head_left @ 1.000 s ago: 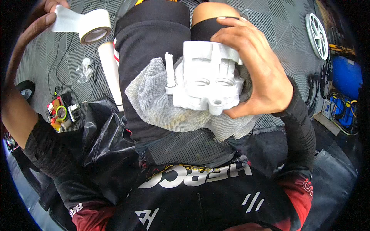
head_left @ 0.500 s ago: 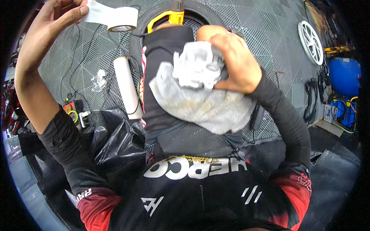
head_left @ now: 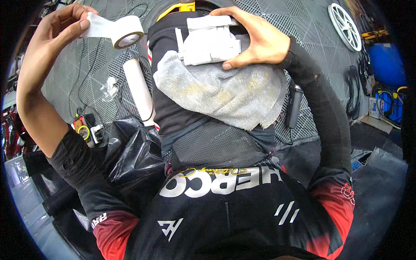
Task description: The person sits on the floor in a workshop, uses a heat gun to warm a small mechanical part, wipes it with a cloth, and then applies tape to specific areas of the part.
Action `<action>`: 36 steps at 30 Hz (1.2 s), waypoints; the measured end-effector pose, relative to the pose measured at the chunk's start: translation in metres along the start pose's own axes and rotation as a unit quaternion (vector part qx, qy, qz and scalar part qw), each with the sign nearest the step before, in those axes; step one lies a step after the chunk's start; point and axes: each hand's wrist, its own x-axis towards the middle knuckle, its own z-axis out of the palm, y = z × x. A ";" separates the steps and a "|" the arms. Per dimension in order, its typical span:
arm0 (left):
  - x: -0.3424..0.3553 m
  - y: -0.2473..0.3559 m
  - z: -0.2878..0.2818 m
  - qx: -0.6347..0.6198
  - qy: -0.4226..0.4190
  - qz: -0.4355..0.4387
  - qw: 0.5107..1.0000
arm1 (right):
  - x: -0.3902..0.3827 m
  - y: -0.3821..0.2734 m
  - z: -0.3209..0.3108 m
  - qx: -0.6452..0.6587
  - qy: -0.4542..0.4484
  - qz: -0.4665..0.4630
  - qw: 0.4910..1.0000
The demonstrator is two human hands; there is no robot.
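At the upper left, my left hand (head_left: 64, 27) pinches the free end of white tape, with the tape roll (head_left: 129, 34) hanging out to its right. My right hand (head_left: 260, 42) grips a white casing-like part (head_left: 207, 43) from its right side, thumb at the lower edge and fingers over the top. The part rests over my lap on a grey stained towel (head_left: 221, 93), which drapes across my dark shorts.
A white cylindrical roll (head_left: 138, 91) lies left of my legs near cables, crumpled paper (head_left: 112, 89) and small tools (head_left: 84, 130). Beyond are a tire (head_left: 167, 8) and yellow tool (head_left: 182, 8). A white wheel (head_left: 344, 27), blue drum (head_left: 385, 65) and dark cylindrical device (head_left: 294, 106) are rightward.
The white part has turned and tilted, now lying higher in view with a different face up. My left hand and tape have shifted right since a second ago. The whole view has shifted.
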 end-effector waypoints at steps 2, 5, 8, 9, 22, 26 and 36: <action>-0.005 0.004 -0.004 0.018 0.010 0.001 1.000 | 0.005 -0.011 -0.010 -0.001 0.011 -0.025 1.000; -0.004 0.004 -0.016 0.046 0.001 0.015 0.999 | 0.011 -0.019 -0.021 -0.040 0.051 -0.078 0.995; -0.002 0.015 -0.019 0.019 0.007 0.006 1.000 | 0.002 -0.018 -0.011 -0.160 0.118 -0.204 0.959; -0.003 0.020 -0.019 0.018 0.012 0.009 1.000 | -0.002 -0.014 -0.006 -0.141 0.116 -0.226 0.957; 0.005 0.048 0.030 -0.104 0.103 0.049 0.988 | 0.005 -0.032 0.002 -0.238 0.126 -0.104 0.957; 0.003 0.057 0.040 -0.092 0.123 0.054 0.987 | 0.014 -0.030 0.003 -0.283 0.107 -0.098 0.948; -0.025 0.035 0.026 0.003 0.044 0.062 0.997 | -0.006 -0.065 -0.013 -0.169 0.082 -0.090 0.978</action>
